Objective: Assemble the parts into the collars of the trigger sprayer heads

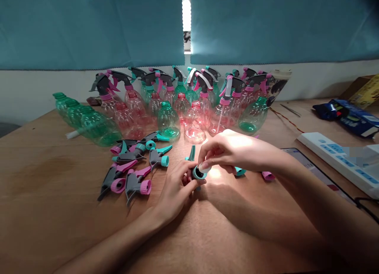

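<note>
My left hand (177,186) is closed around a trigger spray head (199,173) with a teal collar, its dark open end turned up towards me. The spray head's teal trigger points away, at the far side of my fingers. Over the collar, my right hand (229,151) pinches a small white piece (205,168) at the opening. Whether that piece sits inside the collar or just touches its rim, I cannot tell. Left of my hands lie several loose spray heads, among them a pink-collared one (136,185) and a teal-collared one (158,157). Others lie partly hidden below my right hand.
Behind my hands stand clear pink bottles (194,124) and green bottles (168,124), many at the back topped with spray heads. A bundle of thin clear tubes (85,128) lies at left. At right are a phone (316,171), a power strip (337,161) and a blue packet (349,118).
</note>
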